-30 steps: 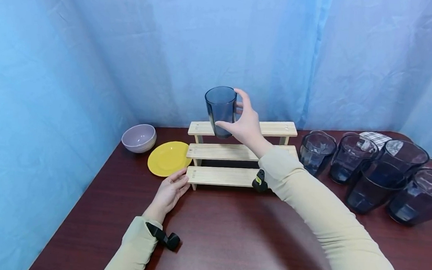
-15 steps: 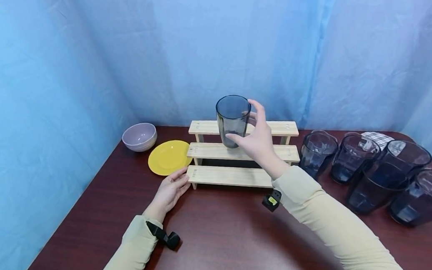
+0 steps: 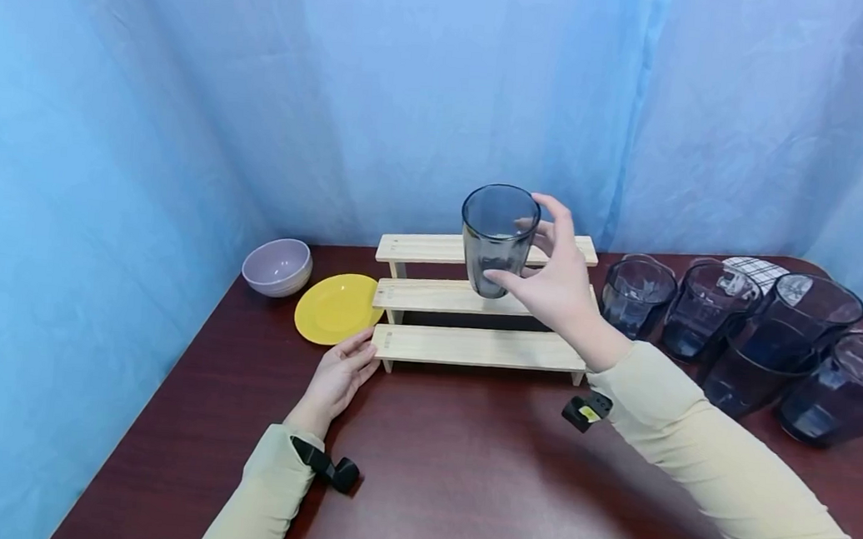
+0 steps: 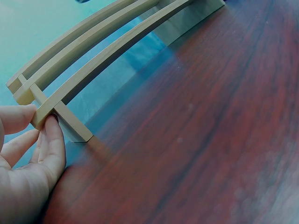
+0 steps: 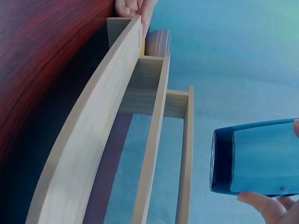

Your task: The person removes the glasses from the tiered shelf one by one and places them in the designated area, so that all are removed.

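Blue tumbler (image 3: 497, 239) in right-hand (image 3: 561, 289) grip above wooden stepped rack (image 3: 471, 346)

No readable text, brand or number anywhere. Small dark marks on left ends of wooden step shelf (image 3: 471, 346) boards, too small to read. Yellow tag on wrist strap (image 3: 585, 411) illegible.

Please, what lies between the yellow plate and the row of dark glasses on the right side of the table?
The three-step wooden rack stands between the yellow plate and the dark glasses, as the head view shows. The left hand touches the rack's near left corner.
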